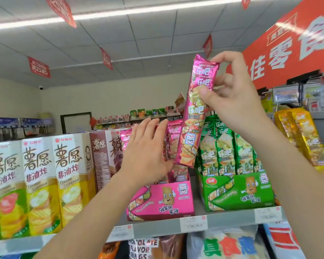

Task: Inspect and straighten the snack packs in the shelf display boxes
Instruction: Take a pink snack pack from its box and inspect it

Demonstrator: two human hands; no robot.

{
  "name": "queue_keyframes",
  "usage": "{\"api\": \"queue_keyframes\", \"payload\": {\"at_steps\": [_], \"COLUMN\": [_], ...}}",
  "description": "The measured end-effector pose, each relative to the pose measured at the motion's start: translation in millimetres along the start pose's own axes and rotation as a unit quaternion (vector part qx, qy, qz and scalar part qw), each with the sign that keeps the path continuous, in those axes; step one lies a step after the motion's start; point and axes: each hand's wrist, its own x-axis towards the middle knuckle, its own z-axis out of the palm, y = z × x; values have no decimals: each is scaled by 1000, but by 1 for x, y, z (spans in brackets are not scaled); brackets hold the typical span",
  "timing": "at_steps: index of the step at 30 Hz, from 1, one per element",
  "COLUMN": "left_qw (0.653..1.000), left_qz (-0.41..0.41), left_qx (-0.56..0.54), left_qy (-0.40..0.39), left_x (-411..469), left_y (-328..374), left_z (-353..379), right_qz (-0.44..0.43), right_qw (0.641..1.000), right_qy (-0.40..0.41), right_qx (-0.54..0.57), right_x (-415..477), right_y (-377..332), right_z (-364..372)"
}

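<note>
My right hand (234, 98) pinches a long pink snack pack (192, 116) near its top and holds it upright, slightly tilted, above the pink display box (163, 200). My left hand (146, 154) is spread with straight fingers against the pink packs (173, 139) standing in that box, hiding most of them. To the right stands a green display box (239, 191) with a row of upright green packs (226, 150).
Tall yellow-and-white chip cartons (37, 184) and brown cartons (99, 157) fill the shelf to the left. Yellow packs (303, 139) stand at the far right. The shelf edge carries price labels (194, 224). Bagged snacks (230, 245) lie on the shelf below.
</note>
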Motion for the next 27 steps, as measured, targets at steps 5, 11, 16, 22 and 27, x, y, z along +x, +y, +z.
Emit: {"api": "queue_keyframes", "payload": {"at_steps": [5, 11, 16, 22, 27], "left_qw": [998, 997, 994, 991, 982], "left_qz": [0, 18, 65, 134, 182], "left_qx": [-52, -61, -50, 15, 8], "left_qy": [25, 50, 65, -9, -45], "left_x": [-2, 1, 5, 12, 26], "left_y": [-4, -7, -14, -29, -39], "left_z": [4, 8, 1, -12, -21], "right_qz": [19, 9, -65, -101, -100], "right_qw": [997, 976, 903, 831, 817], "right_qy": [-48, -129, -180, -218, -243], "right_qx": [-57, -175, -385, -502, -512], "right_x": [-7, -15, -22, -23, -20], "right_y": [8, 12, 13, 17, 17], "right_z": [11, 26, 37, 44, 46]}}
